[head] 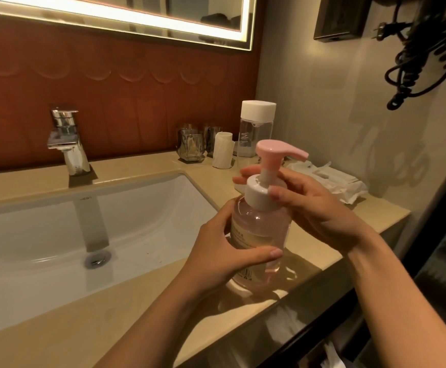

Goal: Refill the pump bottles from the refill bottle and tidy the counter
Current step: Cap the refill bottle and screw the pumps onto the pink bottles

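Head view: our left hand point(224, 251) grips the pump bottle point(259, 224), our right hand point(314, 205) clasps its collar point(256, 193). It looks nearly full; the refill bottle point(256, 128) stands capped, and we judge the table point(322, 251) still needs tidying.

left hand point(224, 251) grips pump bottle point(260, 229) | right hand point(314, 205) grips collar point(263, 192)

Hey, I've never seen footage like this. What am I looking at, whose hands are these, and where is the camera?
No machine here: a person wears a camera on the head, so this single picture looks down at their own hands. The left hand grips the body of a pink pump bottle; the right hand holds its white collar. Below is a beige counter with a white sink and chrome faucet. Behind are a clear bottle with a white cap, glasses and a white packet.
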{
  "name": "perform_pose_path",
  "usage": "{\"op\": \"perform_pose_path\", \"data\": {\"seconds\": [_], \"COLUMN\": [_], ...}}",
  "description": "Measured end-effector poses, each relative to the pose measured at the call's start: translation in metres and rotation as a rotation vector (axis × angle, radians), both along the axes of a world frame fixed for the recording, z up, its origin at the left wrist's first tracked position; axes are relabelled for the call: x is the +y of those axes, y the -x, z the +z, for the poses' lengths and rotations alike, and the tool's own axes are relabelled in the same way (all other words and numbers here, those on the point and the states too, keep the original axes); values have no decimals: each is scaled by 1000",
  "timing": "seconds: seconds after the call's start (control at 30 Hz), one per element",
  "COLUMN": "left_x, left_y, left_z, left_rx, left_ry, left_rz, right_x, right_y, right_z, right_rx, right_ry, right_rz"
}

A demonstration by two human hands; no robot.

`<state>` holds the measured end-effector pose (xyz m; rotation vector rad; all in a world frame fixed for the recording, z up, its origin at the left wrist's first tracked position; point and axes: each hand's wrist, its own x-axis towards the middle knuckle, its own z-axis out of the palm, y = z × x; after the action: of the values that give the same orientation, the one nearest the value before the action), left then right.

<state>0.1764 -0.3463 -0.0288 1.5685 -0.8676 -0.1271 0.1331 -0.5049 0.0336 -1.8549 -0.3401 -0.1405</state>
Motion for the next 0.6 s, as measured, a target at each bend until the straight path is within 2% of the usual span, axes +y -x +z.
{"op": "perform_pose_path", "data": {"seconds": [0.2, 0.6], "left_x": [-1, -1], "left_y": [1, 2], "left_z": [-1, -2], "left_rx": [-54, -122], "left_ry": [-5, -17], "left_rz": [62, 132], "right_x": [15, 31], "right_y": [3, 6], "right_z": [4, 3], "right_rx": [-176, -218], "right_ry": [120, 220], "right_rz": [-346, -496]}}
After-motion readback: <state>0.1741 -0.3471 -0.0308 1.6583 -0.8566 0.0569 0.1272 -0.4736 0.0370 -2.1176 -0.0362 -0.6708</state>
